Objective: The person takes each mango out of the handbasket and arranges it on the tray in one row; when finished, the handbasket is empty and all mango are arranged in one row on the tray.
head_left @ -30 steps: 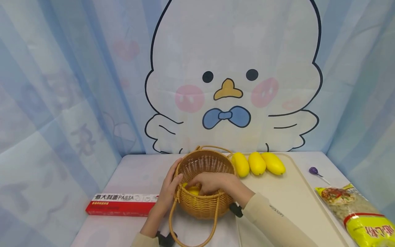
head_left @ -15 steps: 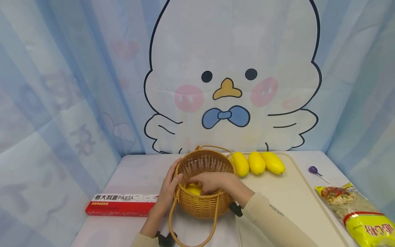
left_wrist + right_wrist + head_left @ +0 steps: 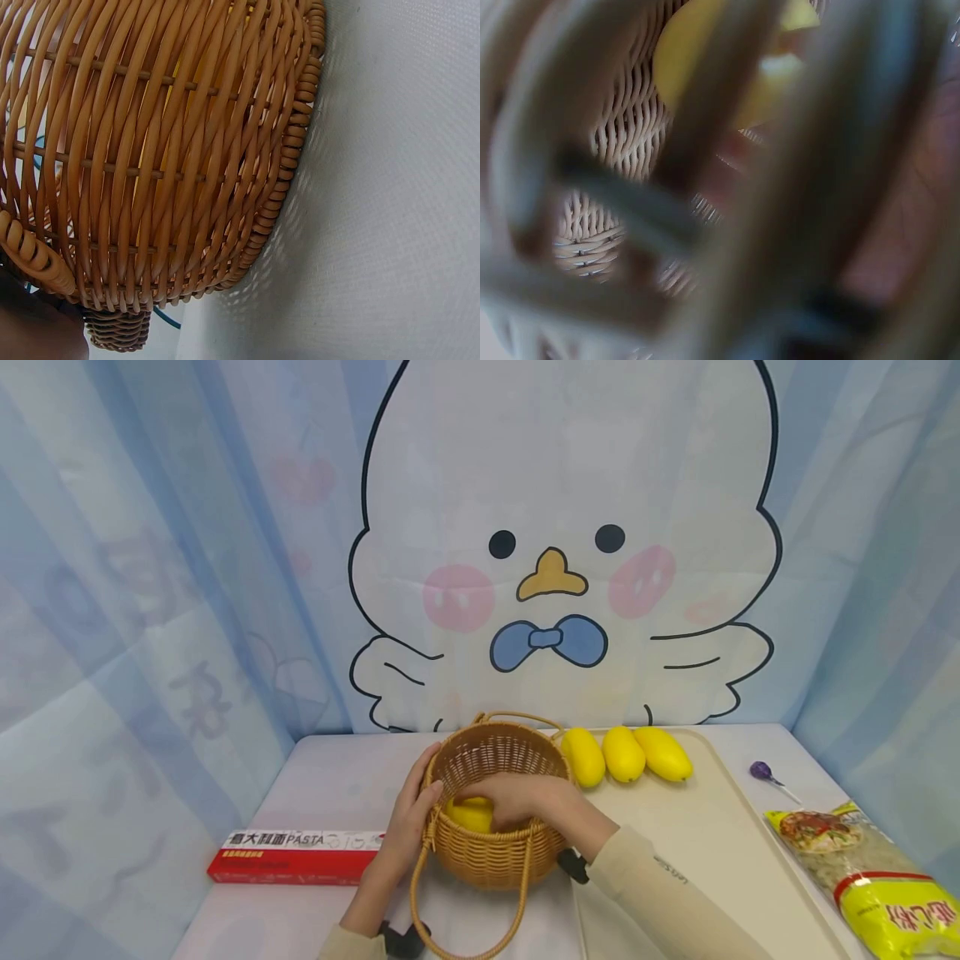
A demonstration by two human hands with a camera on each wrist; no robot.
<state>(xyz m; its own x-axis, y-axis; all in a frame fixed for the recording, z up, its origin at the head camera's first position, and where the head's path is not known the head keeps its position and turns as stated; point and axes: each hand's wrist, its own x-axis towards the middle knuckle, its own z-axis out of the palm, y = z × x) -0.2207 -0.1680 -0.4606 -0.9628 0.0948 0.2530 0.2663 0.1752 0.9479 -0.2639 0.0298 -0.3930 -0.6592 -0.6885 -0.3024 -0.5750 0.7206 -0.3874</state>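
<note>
A round wicker basket (image 3: 487,864) stands mid-table, its mouth tilted toward me. My left hand (image 3: 408,814) holds its left side, thumb at the rim and fingers along the outer wall. Inside the basket, my right hand (image 3: 513,802) grips a yellow mango (image 3: 471,817), its fingertips hidden behind the fruit and the rim. Through the blurred weave in the right wrist view, the yellow mango (image 3: 694,52) shows near the fingers. The left wrist view is filled by the basket's wall (image 3: 165,150), with yellow showing through gaps.
Three yellow mangoes (image 3: 624,755) lie at the back of a cream tray (image 3: 697,852). A red and white pasta box (image 3: 296,858) lies left of the basket. At the right are a purple lollipop (image 3: 762,772) and a noodle bag (image 3: 862,877). A basket handle (image 3: 480,953) hangs forward.
Inside the basket, the mango has shifted slightly and shows more beside my right hand. My left hand and the basket stay in place.
</note>
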